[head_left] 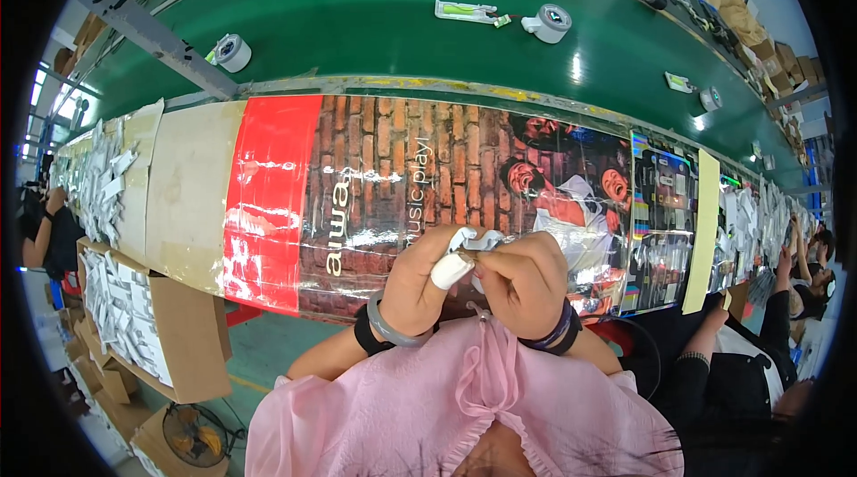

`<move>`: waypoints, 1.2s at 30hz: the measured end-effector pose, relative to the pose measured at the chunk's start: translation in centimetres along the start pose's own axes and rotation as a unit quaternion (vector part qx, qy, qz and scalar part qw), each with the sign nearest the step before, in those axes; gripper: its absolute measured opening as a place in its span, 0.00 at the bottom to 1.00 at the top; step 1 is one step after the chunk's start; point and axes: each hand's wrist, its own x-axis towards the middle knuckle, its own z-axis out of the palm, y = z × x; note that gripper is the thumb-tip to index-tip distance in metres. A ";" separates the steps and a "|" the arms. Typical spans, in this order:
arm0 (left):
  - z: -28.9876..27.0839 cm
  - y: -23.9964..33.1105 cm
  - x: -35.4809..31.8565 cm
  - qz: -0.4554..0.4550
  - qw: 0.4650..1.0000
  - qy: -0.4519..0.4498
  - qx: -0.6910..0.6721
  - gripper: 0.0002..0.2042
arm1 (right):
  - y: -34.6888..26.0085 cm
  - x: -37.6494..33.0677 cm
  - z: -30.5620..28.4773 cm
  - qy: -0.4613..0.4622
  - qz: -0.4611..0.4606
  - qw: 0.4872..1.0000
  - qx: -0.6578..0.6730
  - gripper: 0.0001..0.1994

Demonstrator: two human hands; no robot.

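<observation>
My left hand (412, 285) and my right hand (528, 288) meet in front of my chest, above the near edge of the bench. Between their fingertips is a small white-and-grey piece (482, 241), probably plastic, with an irregular outline. Both hands are closed on it in a pinch. A white covering (452, 271) sits on what looks like my left thumb. The fingers hide part of the piece, so its exact kind cannot be made out. Under the hands lies a glossy printed sheet (379, 142) with a red band and a brick-wall picture.
Beyond the bench runs a green conveyor belt (357, 26) carrying round white-grey devices (552, 24) and small packs (466, 11). An open carton (192, 334) of white pieces stands at left; more white pieces (107, 182) pile on the bench. Co-workers (750, 352) sit at right.
</observation>
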 end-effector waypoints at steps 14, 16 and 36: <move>-5.3 3.5 8.9 -0.100 0.977 0.018 -0.186 0.16 | 3.3 0.8 -1.3 -0.003 0.119 0.993 0.003 0.11; -6.5 4.1 13.4 -0.082 0.981 0.050 -0.171 0.17 | 3.7 0.6 -1.5 -0.018 0.127 0.992 -0.002 0.10; -41.9 -16.1 28.4 0.004 0.860 0.309 0.406 0.12 | 15.4 14.1 -2.3 -0.262 -0.012 0.965 -0.004 0.11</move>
